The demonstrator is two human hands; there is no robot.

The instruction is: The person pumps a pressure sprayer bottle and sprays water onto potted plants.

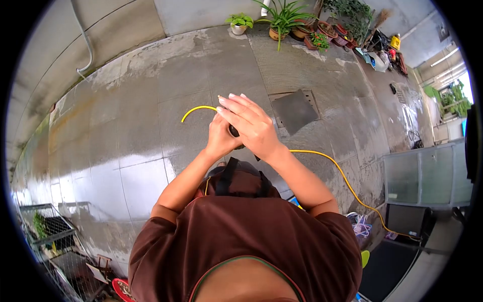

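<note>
The right hand's fingers lie extended and pressed together over a small dark round object, largely hidden. The left hand wraps it from below; its finger positions can't be told. A thin yellow flexible hose curves out left and trails right across the wet grey paved floor. A dark square drain cover lies just beyond; potted green plants stand far off.

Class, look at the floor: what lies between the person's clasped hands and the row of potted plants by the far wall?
In the head view, bare paving slabs and a dark square drain cover lie between the hands and the potted plants.
</note>
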